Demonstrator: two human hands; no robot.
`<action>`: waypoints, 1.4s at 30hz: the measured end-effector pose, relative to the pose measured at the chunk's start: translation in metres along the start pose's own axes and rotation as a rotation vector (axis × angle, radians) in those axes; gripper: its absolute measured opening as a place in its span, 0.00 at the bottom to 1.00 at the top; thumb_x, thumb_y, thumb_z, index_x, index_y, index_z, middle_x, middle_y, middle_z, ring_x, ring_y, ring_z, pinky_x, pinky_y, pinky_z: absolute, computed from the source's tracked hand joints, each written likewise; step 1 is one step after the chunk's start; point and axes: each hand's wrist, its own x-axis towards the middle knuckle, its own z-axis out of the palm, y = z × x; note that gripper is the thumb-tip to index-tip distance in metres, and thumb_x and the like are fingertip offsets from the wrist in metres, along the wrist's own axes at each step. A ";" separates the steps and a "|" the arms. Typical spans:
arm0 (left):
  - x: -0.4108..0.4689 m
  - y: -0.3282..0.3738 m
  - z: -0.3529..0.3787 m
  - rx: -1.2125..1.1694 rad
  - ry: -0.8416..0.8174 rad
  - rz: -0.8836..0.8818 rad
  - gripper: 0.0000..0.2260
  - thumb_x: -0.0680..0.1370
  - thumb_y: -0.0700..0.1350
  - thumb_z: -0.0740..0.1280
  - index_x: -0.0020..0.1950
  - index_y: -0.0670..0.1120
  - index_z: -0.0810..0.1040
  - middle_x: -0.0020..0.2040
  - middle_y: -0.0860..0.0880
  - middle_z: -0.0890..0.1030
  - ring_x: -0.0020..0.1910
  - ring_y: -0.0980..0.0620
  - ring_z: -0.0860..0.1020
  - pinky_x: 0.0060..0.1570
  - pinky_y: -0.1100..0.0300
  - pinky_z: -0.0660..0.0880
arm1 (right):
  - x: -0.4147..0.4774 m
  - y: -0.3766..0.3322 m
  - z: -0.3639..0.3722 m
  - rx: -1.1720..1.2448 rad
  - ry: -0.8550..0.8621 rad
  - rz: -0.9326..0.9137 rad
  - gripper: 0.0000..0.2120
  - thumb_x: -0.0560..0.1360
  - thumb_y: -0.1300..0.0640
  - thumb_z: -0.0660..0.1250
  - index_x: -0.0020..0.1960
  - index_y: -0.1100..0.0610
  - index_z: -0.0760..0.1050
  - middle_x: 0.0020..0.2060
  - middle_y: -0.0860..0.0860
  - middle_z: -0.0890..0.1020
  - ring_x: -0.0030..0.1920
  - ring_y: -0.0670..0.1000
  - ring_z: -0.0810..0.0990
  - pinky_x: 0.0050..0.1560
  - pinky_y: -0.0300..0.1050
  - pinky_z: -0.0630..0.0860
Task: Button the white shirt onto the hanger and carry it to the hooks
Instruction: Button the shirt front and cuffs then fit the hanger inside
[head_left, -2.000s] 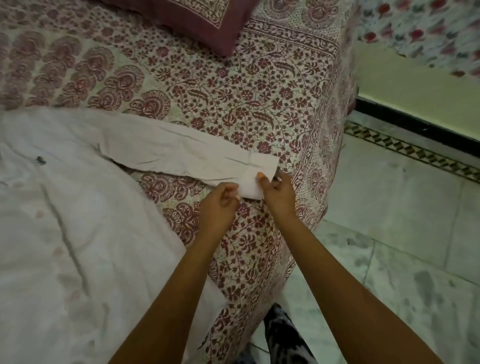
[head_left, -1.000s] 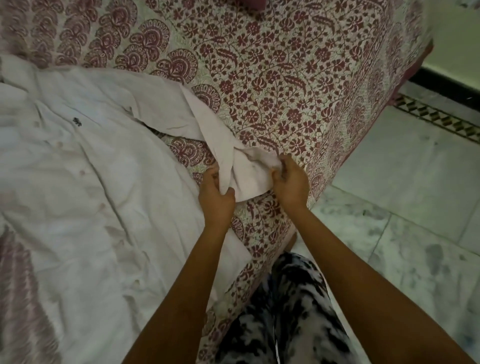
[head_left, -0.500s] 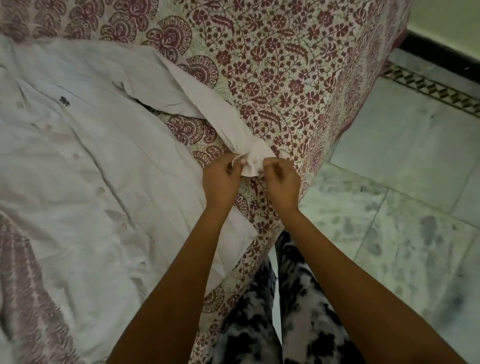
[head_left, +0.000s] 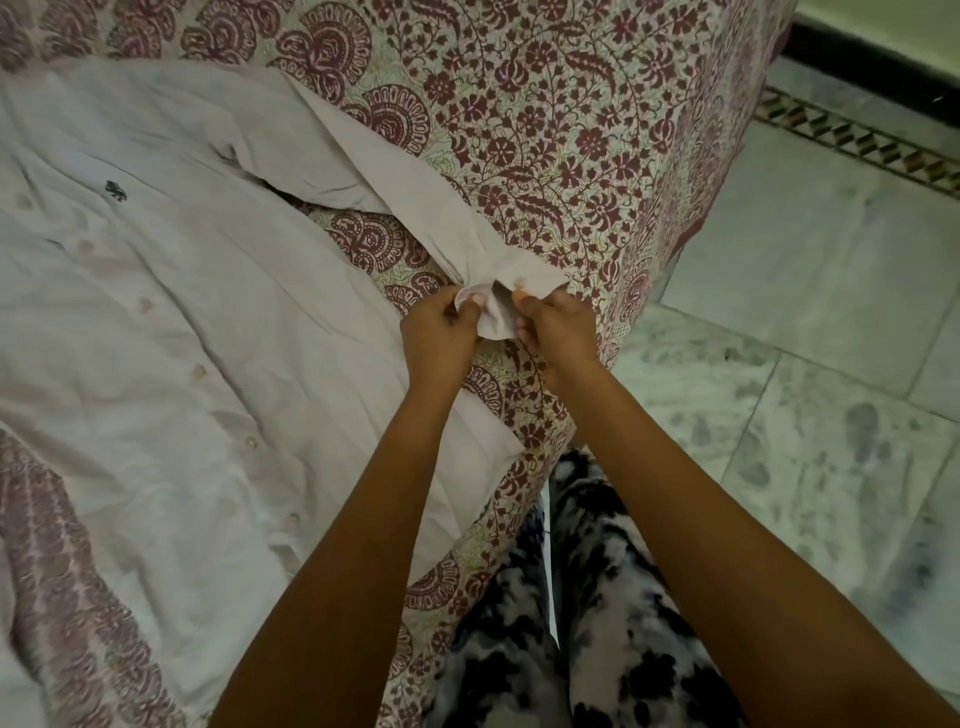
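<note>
Atop one red-flowered bedspread (head_left: 571, 130), one white shirt (head_left: 182, 338), spread flat with its front up, filling the left half of the view. Long axis slanted from upper left down toward lower right, traced by a row of buttons (head_left: 199, 370) along the front: five plain to see, a sixth faint near the left edge. Lower corner nearest the person, upper end running out past the left edge. One small dark logo (head_left: 115, 190) on the chest.

One sleeve (head_left: 415, 197) in sight, stretched away from the body of the shirt, pointing down and to the right, ending at one cuff (head_left: 498, 317) close to the bed's edge. One pale cuff button (head_left: 519, 282), facing up.

Two bare hands, both at the cuff, close together but apart. Left hand (head_left: 439, 332): thumb and curled fingers pinching the cuff's left flap. Right hand (head_left: 558, 325): thumb tip just beside the cuff button, fingers curled under, pinching the right flap.

Below the arms, two legs in black-and-white blotched trousers (head_left: 597, 597), against the bed's side. Right of the bed, pale marbled floor (head_left: 831, 415) with one patterned border strip (head_left: 857, 135).
</note>
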 end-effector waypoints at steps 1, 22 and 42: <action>0.000 0.000 0.000 0.000 -0.004 0.002 0.06 0.75 0.42 0.66 0.41 0.41 0.80 0.31 0.51 0.75 0.31 0.56 0.70 0.34 0.61 0.66 | -0.002 -0.002 -0.002 0.007 -0.012 -0.042 0.08 0.74 0.62 0.67 0.37 0.57 0.72 0.31 0.52 0.75 0.29 0.46 0.73 0.26 0.31 0.73; 0.002 0.009 0.001 -0.081 -0.051 -0.014 0.09 0.75 0.43 0.66 0.36 0.43 0.78 0.26 0.54 0.71 0.26 0.59 0.66 0.31 0.61 0.63 | 0.001 0.010 -0.007 -0.011 -0.085 -0.203 0.14 0.72 0.68 0.67 0.57 0.68 0.75 0.44 0.56 0.82 0.39 0.47 0.82 0.44 0.38 0.80; -0.002 0.010 -0.005 -0.022 -0.053 0.025 0.08 0.75 0.40 0.65 0.50 0.42 0.83 0.41 0.46 0.82 0.39 0.54 0.76 0.39 0.66 0.71 | 0.003 0.014 0.005 -0.434 0.003 -0.407 0.17 0.67 0.57 0.71 0.46 0.70 0.73 0.42 0.68 0.80 0.44 0.67 0.80 0.43 0.66 0.77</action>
